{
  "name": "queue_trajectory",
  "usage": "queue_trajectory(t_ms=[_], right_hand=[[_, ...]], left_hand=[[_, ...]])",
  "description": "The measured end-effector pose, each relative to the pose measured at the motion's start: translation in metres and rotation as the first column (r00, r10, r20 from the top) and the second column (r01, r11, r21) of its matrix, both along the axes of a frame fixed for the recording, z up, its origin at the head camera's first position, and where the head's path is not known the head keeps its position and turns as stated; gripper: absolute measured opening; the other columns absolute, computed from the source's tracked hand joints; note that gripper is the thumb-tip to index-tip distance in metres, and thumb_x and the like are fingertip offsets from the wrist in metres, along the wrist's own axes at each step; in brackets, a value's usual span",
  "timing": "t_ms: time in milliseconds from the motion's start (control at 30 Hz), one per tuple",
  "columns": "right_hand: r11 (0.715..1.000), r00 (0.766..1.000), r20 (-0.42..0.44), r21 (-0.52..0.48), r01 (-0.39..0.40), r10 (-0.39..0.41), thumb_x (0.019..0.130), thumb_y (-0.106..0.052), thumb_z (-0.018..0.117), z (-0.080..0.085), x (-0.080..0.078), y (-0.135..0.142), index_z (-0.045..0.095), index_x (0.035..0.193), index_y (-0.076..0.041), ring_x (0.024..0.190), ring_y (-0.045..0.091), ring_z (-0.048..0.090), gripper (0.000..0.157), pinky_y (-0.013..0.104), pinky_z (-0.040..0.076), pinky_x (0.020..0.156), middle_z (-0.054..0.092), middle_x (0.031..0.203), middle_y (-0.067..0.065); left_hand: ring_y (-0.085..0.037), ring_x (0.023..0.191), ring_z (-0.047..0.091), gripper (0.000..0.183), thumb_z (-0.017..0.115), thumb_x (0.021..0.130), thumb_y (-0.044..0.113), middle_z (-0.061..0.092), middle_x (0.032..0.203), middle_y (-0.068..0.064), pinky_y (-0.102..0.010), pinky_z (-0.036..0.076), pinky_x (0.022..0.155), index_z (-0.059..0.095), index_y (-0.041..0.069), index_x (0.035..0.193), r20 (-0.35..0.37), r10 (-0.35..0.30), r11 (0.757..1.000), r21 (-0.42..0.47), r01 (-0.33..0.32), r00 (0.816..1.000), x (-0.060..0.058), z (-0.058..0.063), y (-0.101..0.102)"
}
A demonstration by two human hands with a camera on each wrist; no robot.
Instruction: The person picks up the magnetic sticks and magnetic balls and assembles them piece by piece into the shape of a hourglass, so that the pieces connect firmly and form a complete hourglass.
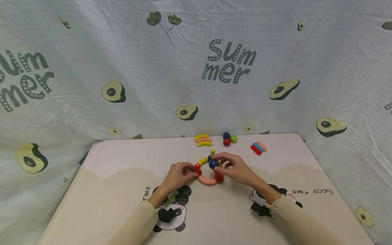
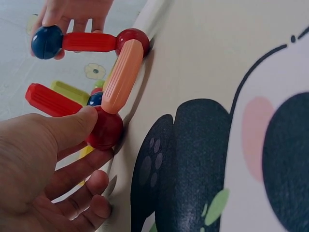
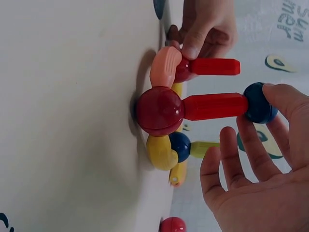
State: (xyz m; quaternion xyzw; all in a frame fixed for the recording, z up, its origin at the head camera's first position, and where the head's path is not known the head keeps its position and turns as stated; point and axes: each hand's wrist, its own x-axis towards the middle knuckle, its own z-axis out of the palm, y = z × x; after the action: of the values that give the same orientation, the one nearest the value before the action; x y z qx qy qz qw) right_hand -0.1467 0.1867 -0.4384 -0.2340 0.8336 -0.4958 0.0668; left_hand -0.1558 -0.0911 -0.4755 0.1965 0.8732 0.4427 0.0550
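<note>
A ring of curved magnetic rods and balls lies on the table, with straight rods standing up from its balls. With thumb and fingers, my left hand (image 1: 180, 176) grips a red ball (image 2: 107, 130) at the ring's left, below an upright red rod (image 2: 53, 100). My right hand (image 1: 238, 169) pinches a blue ball (image 3: 256, 102) on top of another red rod (image 3: 215, 106), which rises from a second red ball (image 3: 158, 111). A salmon curved rod (image 1: 207, 181) joins the two red balls. Behind, a yellow-green rod (image 1: 212, 152) stands on a blue ball, next to a yellow curved rod (image 1: 202, 161).
Toward the back edge lie several curved rods (image 1: 204, 144), a group of loose balls (image 1: 226, 142) and straight rods (image 1: 256, 149). The table (image 1: 122, 156) carries panda prints. A patterned cloth (image 1: 153, 85) hangs behind it.
</note>
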Motion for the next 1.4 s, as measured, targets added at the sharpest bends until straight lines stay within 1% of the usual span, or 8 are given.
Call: queue_trajectory(t_ms=[167,333,500,667,933,1100,1200,1400], right_hand=[[1.000,1.000,0.006,0.005,0.002,-0.002,0.095,-0.020,0.075,-0.001,-0.001,0.000,0.067,0.131,-0.016,0.104,0.019,0.063,0.037,0.033,0.056,0.088,0.067,0.123,-0.003],[1.000,1.000,0.005,0.004,-0.001,0.001,0.096,-0.020,0.074,-0.001,-0.001,0.002,0.066,0.132,-0.015,0.104,0.020,0.063,0.037,0.034,0.056,0.089,0.066,0.123,-0.001],[1.000,1.000,0.001,0.001,-0.002,0.002,0.096,-0.020,0.074,-0.002,0.000,0.003,0.066,0.132,-0.015,0.104,0.020,0.063,0.037,0.034,0.056,0.089,0.066,0.123,-0.001],[1.000,1.000,-0.008,-0.014,-0.005,0.005,0.096,-0.019,0.074,-0.003,0.001,0.003,0.066,0.131,-0.017,0.103,0.020,0.063,0.036,0.034,0.056,0.088,0.067,0.123,-0.002],[0.999,1.000,0.004,-0.032,0.006,-0.006,0.096,-0.019,0.074,-0.006,0.004,0.001,0.067,0.130,-0.017,0.102,0.021,0.063,0.034,0.034,0.056,0.088,0.068,0.120,-0.002],[0.999,1.000,-0.006,-0.037,0.030,-0.030,0.096,-0.019,0.074,-0.009,0.006,-0.001,0.067,0.129,-0.016,0.101,0.020,0.063,0.034,0.034,0.056,0.087,0.068,0.120,-0.001],[0.999,0.999,-0.015,-0.034,0.041,-0.041,0.097,-0.020,0.074,-0.010,0.007,-0.002,0.067,0.129,-0.016,0.100,0.019,0.064,0.033,0.033,0.056,0.086,0.068,0.120,-0.001],[0.998,0.999,-0.026,-0.031,0.047,-0.048,0.097,-0.021,0.073,-0.011,0.009,-0.004,0.067,0.129,-0.015,0.100,0.019,0.063,0.033,0.032,0.056,0.085,0.068,0.120,0.000]], left_hand=[[-0.013,0.070,0.053,0.028,0.083,0.088,0.020,0.073,0.097,0.002,-0.021,0.042,0.058,0.077,0.010,0.113,-0.016,0.016,1.000,0.009,-0.015,1.000,0.001,-0.001,0.000],[-0.015,0.072,0.054,0.031,0.084,0.087,0.023,0.075,0.105,-0.002,-0.022,0.045,0.061,0.076,0.013,0.116,-0.028,0.040,0.997,0.063,-0.038,0.999,0.003,0.001,0.001],[-0.015,0.076,0.055,0.025,0.083,0.088,0.021,0.074,0.100,0.000,-0.024,0.048,0.069,0.077,0.015,0.112,-0.011,0.045,0.988,0.146,-0.043,0.999,0.004,0.004,0.002],[-0.016,0.075,0.056,0.021,0.082,0.089,0.017,0.074,0.097,0.002,-0.025,0.048,0.067,0.077,0.014,0.109,-0.024,0.023,0.979,0.205,-0.018,0.999,0.005,0.002,0.004],[-0.016,0.073,0.055,0.019,0.083,0.089,0.020,0.073,0.093,0.006,-0.025,0.048,0.069,0.079,0.016,0.107,-0.009,0.032,0.980,0.198,-0.030,0.999,0.007,0.001,0.010],[-0.017,0.070,0.053,0.017,0.084,0.087,0.018,0.074,0.092,0.002,-0.025,0.044,0.063,0.080,0.014,0.104,-0.055,0.032,0.979,0.204,-0.021,0.998,0.006,0.000,0.017],[-0.016,0.070,0.053,0.017,0.084,0.087,0.020,0.074,0.092,0.002,-0.024,0.043,0.061,0.081,0.014,0.103,-0.076,0.035,0.983,0.185,-0.020,0.996,0.007,0.000,0.020],[-0.014,0.069,0.052,0.018,0.084,0.088,0.023,0.073,0.091,0.007,-0.022,0.039,0.055,0.081,0.016,0.104,-0.053,0.050,0.987,0.153,-0.041,0.997,0.009,-0.002,0.024]])
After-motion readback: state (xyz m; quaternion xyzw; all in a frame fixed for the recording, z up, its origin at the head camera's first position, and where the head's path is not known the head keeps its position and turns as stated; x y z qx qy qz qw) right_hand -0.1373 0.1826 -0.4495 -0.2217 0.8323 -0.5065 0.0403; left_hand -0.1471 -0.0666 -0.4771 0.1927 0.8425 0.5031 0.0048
